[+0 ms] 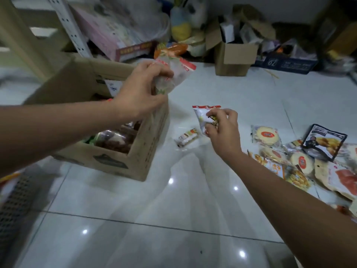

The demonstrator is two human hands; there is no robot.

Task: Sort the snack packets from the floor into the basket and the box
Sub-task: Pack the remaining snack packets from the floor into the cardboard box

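Observation:
My left hand grips a clear packet with red ends above the right wall of the open cardboard box. Several packets lie inside the box. My right hand holds a white packet with a red top edge just above the floor, to the right of the box. A small wrapped bar lies on the tiles between the box and my right hand. A pile of snack packets covers the floor at the right. A dark mesh basket shows at the left edge.
Behind, along the wall, stand a small open cardboard box, a pink carton, plastic bags and clutter. A white perforated shelf post rises at the back left. Glossy white floor tiles fill the foreground.

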